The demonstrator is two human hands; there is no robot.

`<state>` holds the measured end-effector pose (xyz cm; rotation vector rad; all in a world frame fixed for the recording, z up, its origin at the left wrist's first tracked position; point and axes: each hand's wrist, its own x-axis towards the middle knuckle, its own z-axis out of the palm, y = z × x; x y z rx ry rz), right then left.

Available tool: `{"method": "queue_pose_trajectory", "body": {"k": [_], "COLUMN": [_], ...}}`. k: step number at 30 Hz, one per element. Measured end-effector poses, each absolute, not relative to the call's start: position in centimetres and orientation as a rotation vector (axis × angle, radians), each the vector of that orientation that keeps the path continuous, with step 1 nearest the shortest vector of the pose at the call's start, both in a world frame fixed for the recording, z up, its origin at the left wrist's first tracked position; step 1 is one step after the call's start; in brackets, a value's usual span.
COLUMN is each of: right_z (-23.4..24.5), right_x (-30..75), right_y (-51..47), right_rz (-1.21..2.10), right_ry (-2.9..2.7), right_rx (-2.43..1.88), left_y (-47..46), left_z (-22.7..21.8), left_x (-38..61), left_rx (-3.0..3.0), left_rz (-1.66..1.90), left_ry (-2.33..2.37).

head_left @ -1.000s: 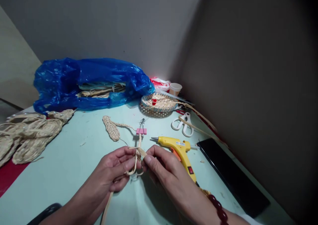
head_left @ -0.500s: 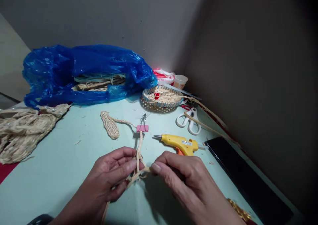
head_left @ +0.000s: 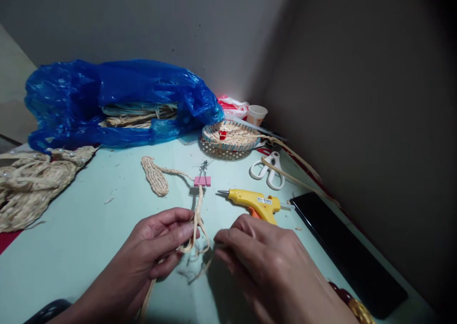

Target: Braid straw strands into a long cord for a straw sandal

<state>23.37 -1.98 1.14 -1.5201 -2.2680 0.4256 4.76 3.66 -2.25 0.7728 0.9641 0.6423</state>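
Observation:
My left hand [head_left: 152, 252] pinches pale straw strips [head_left: 197, 224] near the front of the light green table [head_left: 89, 219]. The strips run up to a pink binder clip [head_left: 202, 181]. My right hand [head_left: 267, 267] is closed beside them, its fingertips pinching a loose strip end at about the middle of the table's front. A small braided straw oval [head_left: 154, 175] lies beyond, joined to the clip by a thin braid. A yellow glue gun [head_left: 255, 202] lies just behind my right hand.
A blue plastic bag [head_left: 117, 102] with straw sits at the back. Woven straw pieces [head_left: 32, 183] lie at the left. A round woven basket [head_left: 228, 138], white scissors [head_left: 267, 170], a paper cup [head_left: 257, 114] and a black slab [head_left: 350, 252] are at the right.
My right hand slid down and to the right, drawing a strip end away from the plait. The left hand kept its pinch. The view shifted slightly.

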Motion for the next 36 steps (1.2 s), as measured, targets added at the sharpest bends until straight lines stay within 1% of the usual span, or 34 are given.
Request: {"method": "queue_pose_trajectory", "body": {"k": [3,6,9,14,17,19,25,31,34,36], "right_z": [1.0,1.0,0.9,0.4,0.3,0.3,0.2,-0.3,-0.8,-0.9], "right_x": [22.9,22.5,22.2,22.2,22.3,22.2,21.6,20.8,20.6,20.6], "right_y": [-2.0,-1.9,-1.8,-1.4,-1.2,-1.2,-1.5,-1.5,-1.3,-1.2], "right_rz": [0.426,0.519,0.63,0.804,0.934,0.949,0.572,0.35,0.227,0.211], "right_ry": [-2.323,-2.286,-2.134,-1.835,-1.763,-1.761,-1.88,-2.072,-2.094,-2.068], "right_rx": [-1.553,-1.507,-1.456,-1.493,-1.493,-1.5,-1.482,-1.435,-1.46,-1.477], "left_y": [3.7,3.6,3.6,3.6,3.6,3.6,3.5,3.4,3.4,3.4], "left_z": [-2.3,-2.2,-2.0,-1.8,-1.7,-1.7,-1.8,-1.8,-1.8,-2.0], "left_x": [4.6,4.7,4.7,4.8,4.9,5.0,4.9,5.2,5.3,5.4], "left_rx": [0.758,0.785,0.826,0.869,0.858,0.851,0.89,0.918,0.911,0.906], "left_rz": [0.636,0.638,0.615,0.616,0.625,0.622,0.614,0.603,0.62,0.631], "left_ry": [0.999,1.014,1.027,1.009,0.994,0.985,0.987,1.011,1.038,1.047]}}
